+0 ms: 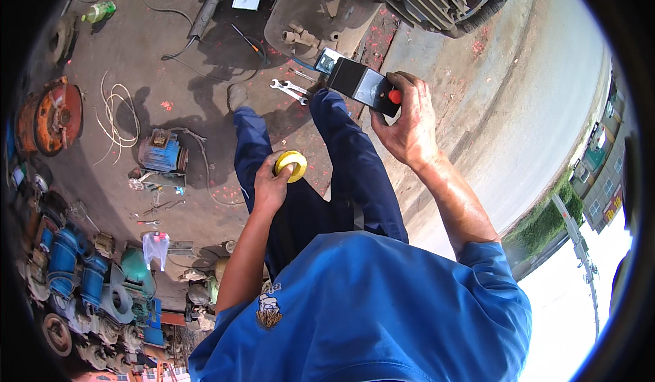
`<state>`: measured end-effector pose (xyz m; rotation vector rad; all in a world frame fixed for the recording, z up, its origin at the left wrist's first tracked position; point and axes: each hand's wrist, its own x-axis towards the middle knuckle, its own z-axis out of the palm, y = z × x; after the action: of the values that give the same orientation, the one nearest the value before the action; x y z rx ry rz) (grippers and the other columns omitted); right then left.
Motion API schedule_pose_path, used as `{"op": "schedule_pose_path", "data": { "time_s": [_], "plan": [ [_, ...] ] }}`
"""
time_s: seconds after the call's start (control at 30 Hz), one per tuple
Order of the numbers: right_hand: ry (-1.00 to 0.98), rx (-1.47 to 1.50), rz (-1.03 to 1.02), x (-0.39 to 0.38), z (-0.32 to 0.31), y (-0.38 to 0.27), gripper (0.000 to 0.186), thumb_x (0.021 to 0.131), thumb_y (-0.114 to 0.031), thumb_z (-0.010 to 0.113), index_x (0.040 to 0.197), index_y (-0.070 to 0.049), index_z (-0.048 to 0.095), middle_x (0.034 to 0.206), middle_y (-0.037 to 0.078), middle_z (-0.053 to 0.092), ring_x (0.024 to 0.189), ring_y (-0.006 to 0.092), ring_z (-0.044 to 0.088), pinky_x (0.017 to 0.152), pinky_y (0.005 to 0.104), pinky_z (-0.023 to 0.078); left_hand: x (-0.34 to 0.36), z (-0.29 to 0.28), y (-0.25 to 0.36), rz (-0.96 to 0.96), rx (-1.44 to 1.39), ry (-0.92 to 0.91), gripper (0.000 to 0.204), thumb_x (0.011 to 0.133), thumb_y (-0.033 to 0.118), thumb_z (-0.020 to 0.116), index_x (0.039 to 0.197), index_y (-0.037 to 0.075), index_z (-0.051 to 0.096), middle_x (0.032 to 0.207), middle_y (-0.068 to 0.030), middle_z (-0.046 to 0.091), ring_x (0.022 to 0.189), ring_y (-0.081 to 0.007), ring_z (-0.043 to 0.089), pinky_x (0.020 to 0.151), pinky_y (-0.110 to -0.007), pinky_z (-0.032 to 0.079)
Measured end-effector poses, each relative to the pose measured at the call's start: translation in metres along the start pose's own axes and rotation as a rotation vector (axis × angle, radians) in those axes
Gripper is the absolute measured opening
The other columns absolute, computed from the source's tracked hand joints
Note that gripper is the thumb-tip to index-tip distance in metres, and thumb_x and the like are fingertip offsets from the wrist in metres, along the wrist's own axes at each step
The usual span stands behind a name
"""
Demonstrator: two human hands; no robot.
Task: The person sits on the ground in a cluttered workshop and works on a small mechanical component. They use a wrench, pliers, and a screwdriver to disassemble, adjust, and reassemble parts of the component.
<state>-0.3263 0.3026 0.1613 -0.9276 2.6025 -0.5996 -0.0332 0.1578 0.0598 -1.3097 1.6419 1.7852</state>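
Observation:
My left hand point(270, 185) is closed on a yellow roll of tape point(291, 166), thumb over its near edge, above my lap. Out to the right, my right hand point(413, 124) grips a black box point(361, 86) by its near right end, fingers and thumb on opposite edges. A red round knob point(395, 96) shows at that end, close to the fingertips. The box has a glossy grey face; what is inside it cannot be seen. Just past its far left end is a small white and blue piece point(327, 60); whether it touches the box I cannot tell.
Open-end wrenches point(289, 90) lie on the ground by my foot. A blue motor point(162, 151), a coil of pale wire point(117, 119) and an orange reel point(51, 117) stand left. An angle grinder point(206, 12) lies farther off. A large finned motor point(443, 0) is at far right.

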Motion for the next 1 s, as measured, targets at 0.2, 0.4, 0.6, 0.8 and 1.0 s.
{"op": "schedule_pose_path", "data": {
  "time_s": [0.2, 0.4, 0.6, 0.8, 1.0],
  "plan": [
    [-0.023, -0.095, 0.046, -0.003, 0.059, 0.011, 0.062, 0.069, -0.009, 0.081, 0.126, -0.003, 0.057, 0.126, 0.018, 0.057, 0.112, 0.0399, 0.055, 0.099, 0.0471, 0.048, -0.01, -0.01, -0.021, -0.059, -0.015, 0.024, 0.036, 0.091, 0.011, 0.07, 0.124, 0.0, 0.065, 0.113, -0.015, 0.072, 0.104, -0.023, 0.069, 0.094, -0.033, 0.052],
    [-0.043, -0.104, 0.085, 0.001, 0.087, 0.027, 0.063, 0.071, -0.012, 0.081, 0.128, -0.004, 0.056, 0.127, 0.017, 0.057, 0.115, 0.0394, 0.055, 0.101, 0.0473, 0.047, -0.009, -0.002, -0.025, -0.046, -0.063, 0.009, 0.034, 0.091, 0.01, 0.07, 0.124, 0.0, 0.065, 0.112, -0.0148, 0.072, 0.102, -0.0217, 0.069, 0.094, -0.032, 0.052],
    [-0.056, -0.084, 0.136, 0.003, 0.094, 0.038, 0.062, 0.074, -0.015, 0.08, 0.129, -0.006, 0.055, 0.129, 0.016, 0.057, 0.117, 0.039, 0.054, 0.101, 0.0471, 0.047, -0.006, 0.003, -0.012, -0.049, -0.075, -0.03, 0.032, 0.092, 0.008, 0.069, 0.123, 0.0, 0.065, 0.113, -0.0143, 0.072, 0.104, -0.0211, 0.069, 0.094, -0.032, 0.052],
    [0.013, -0.029, 0.051, 0.005, 0.091, 0.039, 0.063, 0.069, -0.012, 0.083, 0.127, -0.007, 0.059, 0.124, 0.017, 0.058, 0.111, 0.0399, 0.056, 0.097, 0.0469, 0.05, -0.005, 0.011, -0.021, -0.038, 0.001, -0.029, 0.034, 0.092, 0.008, 0.07, 0.124, 0.0, 0.065, 0.115, -0.0148, 0.071, 0.106, -0.0217, 0.069, 0.095, -0.033, 0.052],
    [0.014, 0.032, 0.087, 0.003, 0.09, 0.044, 0.065, 0.067, -0.012, 0.083, 0.128, -0.008, 0.061, 0.122, 0.014, 0.06, 0.11, 0.0368, 0.057, 0.096, 0.0455, 0.05, 0.0, 0.025, -0.016, -0.075, 0.085, -0.049, 0.036, 0.091, 0.011, 0.071, 0.125, -0.001, 0.064, 0.116, -0.0153, 0.071, 0.107, -0.0226, 0.069, 0.096, -0.033, 0.052]
  ]
}}
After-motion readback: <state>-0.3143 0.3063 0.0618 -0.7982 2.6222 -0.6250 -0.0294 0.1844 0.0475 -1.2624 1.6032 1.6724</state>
